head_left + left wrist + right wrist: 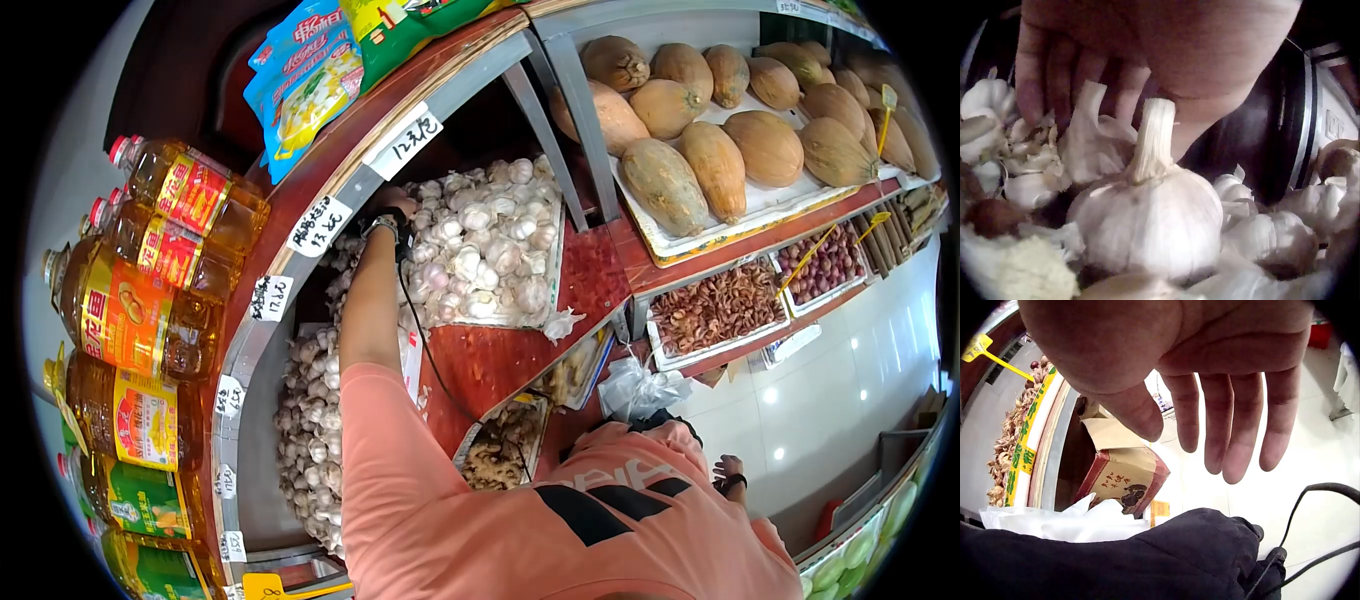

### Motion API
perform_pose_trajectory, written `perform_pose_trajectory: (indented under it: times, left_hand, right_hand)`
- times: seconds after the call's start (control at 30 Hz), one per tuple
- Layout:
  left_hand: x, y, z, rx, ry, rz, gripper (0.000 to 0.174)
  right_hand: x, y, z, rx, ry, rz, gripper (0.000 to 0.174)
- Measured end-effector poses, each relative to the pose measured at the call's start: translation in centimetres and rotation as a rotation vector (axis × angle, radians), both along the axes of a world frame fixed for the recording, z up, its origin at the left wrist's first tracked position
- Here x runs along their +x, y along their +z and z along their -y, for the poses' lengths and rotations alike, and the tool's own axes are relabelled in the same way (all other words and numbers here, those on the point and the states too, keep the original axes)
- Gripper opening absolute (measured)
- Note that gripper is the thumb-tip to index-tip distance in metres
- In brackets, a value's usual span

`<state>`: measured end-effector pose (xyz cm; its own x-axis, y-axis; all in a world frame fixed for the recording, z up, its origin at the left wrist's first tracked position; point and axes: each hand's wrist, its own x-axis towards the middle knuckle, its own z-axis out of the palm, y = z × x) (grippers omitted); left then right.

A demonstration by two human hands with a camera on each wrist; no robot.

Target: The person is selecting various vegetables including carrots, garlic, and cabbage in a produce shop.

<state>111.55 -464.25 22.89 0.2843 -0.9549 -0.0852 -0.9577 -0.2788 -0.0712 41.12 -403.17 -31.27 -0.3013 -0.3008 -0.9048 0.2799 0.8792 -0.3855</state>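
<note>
My left hand (398,203) reaches into the far left side of a heap of white garlic bulbs (490,240) on the shelf. In the left wrist view, its fingers (1069,78) extend downward among the bulbs, near a garlic bulb (1088,147) with a cut stem. A larger garlic bulb (1147,219) stands closer to the camera, below the palm, stem up. My right hand (728,470) hangs low beside my body, away from the goods. Seen from the right wrist, its fingers (1244,431) are loosely extended and nothing is between them.
More garlic (310,440) fills a lower bin at left. Oil bottles (130,310) line the outer ledge. Pumpkins (740,150) sit in a tray at upper right, above dried-looking shallots (715,310). A cardboard box (1125,478) and white plastic bags (645,385) are near my legs.
</note>
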Motion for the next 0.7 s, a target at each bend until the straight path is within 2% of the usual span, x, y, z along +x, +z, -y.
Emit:
perform_pose_trajectory:
  times: [0.07, 0.13, 0.17, 0.27, 0.37, 0.47, 0.57, 0.6, 0.7]
  left_hand:
    - [0.6, -0.2, 0.8, 0.010, 0.021, 0.007, 0.059]
    - [0.0, 0.5, 0.0, -0.019, 0.079, -0.054, 0.058]
    - [-0.2, 0.8, -0.2, -0.034, 0.107, -0.085, 0.058]
    - [1.3, -0.5, 0.1, -0.157, 0.017, -0.133, 0.052]
    - [2.1, -0.3, 0.2, -0.120, 0.113, -0.439, 0.048]
    - [2.0, -0.6, 0.5, -0.237, 0.136, -0.547, 0.043]
    - [2.1, -1.9, 1.7, -0.523, -0.025, -0.610, 0.038]
    - [1.7, -1.6, 1.4, -0.532, -0.146, -0.609, 0.037]
    - [-0.5, 1.3, -0.3, -0.011, -0.151, -0.719, 0.038]
  right_hand:
    - [-0.1, -0.4, -0.8, 0.014, 0.001, 0.008, 0.039]
    - [-0.8, -3.3, -2.2, 0.016, -0.015, 0.018, 0.039]
    - [-0.7, -2.8, -2.2, 0.018, -0.027, 0.025, 0.038]
    - [-0.3, -1.6, -3.2, 0.022, -0.050, 0.038, 0.035]
    - [-0.2, -1.9, -3.5, 0.019, -0.069, 0.060, 0.035]
    - [-0.4, -1.3, -3.5, 0.008, -0.045, 0.049, 0.034]
    - [-0.9, -0.9, -2.8, 0.000, -0.046, 0.031, 0.034]
    - [-1.2, -0.8, -2.5, 0.010, -0.050, 0.019, 0.034]
    - [-1.5, 0.0, -1.5, 0.024, -0.031, 0.000, 0.036]
